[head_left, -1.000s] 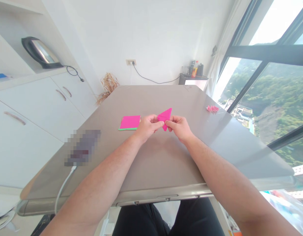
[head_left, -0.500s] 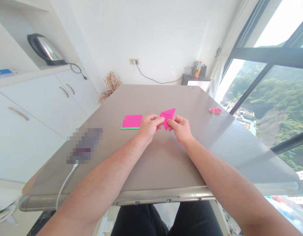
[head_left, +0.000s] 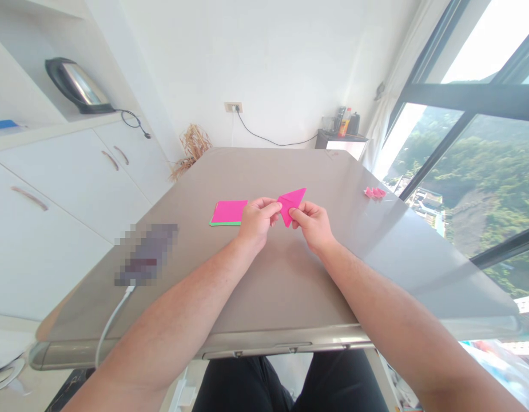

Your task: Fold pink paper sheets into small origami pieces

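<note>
A folded pink sheet of origami paper (head_left: 292, 200) is held up over the middle of the table, pointed at its upper right and lower ends. My left hand (head_left: 259, 217) pinches its left corner between thumb and fingers. On the lower right edge, my right hand (head_left: 311, 221) grips it with the thumb on top. Just left of my left hand lies a stack of square paper (head_left: 229, 212), pink on top with green showing along the near edge; my left hand covers its right side.
Small pink folded pieces (head_left: 374, 193) lie at the table's right side. A blurred-out phone-like object (head_left: 148, 254) with a white cable (head_left: 112, 320) rests at the left. The table (head_left: 281, 286) has its near edge before my legs. A kettle (head_left: 79, 86) stands on the left shelf.
My left hand has shifted slightly left along the folded paper, and more of its left part shows. My right hand keeps its grip in nearly the same place.
</note>
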A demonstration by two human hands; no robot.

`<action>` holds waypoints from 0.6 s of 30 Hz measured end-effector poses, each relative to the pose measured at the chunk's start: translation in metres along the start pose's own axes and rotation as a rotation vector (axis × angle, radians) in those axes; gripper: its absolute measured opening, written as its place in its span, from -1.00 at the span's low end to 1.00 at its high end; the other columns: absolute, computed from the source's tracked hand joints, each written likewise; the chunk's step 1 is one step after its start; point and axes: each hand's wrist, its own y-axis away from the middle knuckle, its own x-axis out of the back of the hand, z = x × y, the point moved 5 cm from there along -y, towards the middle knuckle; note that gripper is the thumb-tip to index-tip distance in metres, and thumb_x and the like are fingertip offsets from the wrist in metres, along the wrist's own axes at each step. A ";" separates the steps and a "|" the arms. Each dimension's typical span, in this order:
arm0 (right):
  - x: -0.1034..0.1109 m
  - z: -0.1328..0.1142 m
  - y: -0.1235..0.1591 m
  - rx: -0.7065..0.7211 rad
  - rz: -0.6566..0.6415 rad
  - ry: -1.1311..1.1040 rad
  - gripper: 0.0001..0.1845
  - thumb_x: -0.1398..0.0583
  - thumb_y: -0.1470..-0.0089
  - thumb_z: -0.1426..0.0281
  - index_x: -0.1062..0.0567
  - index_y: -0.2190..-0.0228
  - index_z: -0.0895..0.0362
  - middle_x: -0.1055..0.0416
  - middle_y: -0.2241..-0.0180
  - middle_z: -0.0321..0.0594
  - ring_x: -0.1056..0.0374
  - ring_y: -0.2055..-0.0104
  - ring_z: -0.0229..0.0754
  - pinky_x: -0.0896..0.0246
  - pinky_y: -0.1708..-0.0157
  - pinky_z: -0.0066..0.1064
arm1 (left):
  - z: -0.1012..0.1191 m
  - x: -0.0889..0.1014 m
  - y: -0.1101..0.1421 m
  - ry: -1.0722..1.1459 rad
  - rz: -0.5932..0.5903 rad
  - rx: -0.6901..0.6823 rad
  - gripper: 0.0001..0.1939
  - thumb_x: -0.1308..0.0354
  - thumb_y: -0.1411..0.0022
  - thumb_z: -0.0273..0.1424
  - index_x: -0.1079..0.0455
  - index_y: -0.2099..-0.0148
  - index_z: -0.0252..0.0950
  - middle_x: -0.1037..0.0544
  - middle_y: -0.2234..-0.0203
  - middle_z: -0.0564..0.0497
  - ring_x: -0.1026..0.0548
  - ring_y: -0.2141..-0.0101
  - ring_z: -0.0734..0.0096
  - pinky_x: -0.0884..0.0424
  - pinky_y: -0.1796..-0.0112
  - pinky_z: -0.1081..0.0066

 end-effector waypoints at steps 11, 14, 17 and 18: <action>0.008 0.002 -0.002 -0.033 0.050 -0.064 -0.76 -0.28 0.08 0.36 -0.36 0.66 0.08 -0.31 0.66 -0.36 -0.18 0.55 -0.29 -0.09 0.44 -0.36 | 0.000 -0.005 0.004 -0.186 -0.100 -0.015 -0.81 -0.31 -0.03 -0.29 -0.48 0.46 -0.31 -0.45 0.66 0.05 -0.31 0.60 0.53 -0.18 0.55 0.45; 0.007 0.004 -0.003 -0.036 0.052 -0.053 -0.75 -0.28 0.08 0.37 -0.35 0.67 0.08 -0.30 0.66 -0.36 -0.17 0.55 -0.30 -0.09 0.45 -0.36 | 0.001 -0.005 0.005 -0.223 -0.076 -0.023 -0.83 -0.29 -0.03 -0.31 -0.47 0.47 -0.30 -0.43 0.68 0.07 -0.28 0.62 0.54 -0.16 0.55 0.45; 0.007 0.005 -0.004 -0.031 0.057 -0.041 -0.76 -0.28 0.08 0.38 -0.36 0.66 0.09 -0.30 0.66 -0.36 -0.17 0.55 -0.30 -0.09 0.45 -0.37 | 0.001 -0.005 0.005 -0.240 -0.062 -0.018 -0.84 -0.27 -0.03 -0.31 -0.46 0.47 -0.30 -0.43 0.67 0.08 -0.28 0.62 0.54 -0.17 0.55 0.45; 0.008 0.005 -0.005 -0.028 0.057 -0.035 -0.76 -0.28 0.08 0.38 -0.36 0.66 0.09 -0.30 0.66 -0.36 -0.17 0.55 -0.30 -0.08 0.45 -0.37 | 0.001 -0.005 0.005 -0.240 -0.066 -0.015 -0.84 -0.27 -0.03 -0.31 -0.46 0.47 -0.30 -0.43 0.67 0.07 -0.29 0.61 0.54 -0.17 0.55 0.45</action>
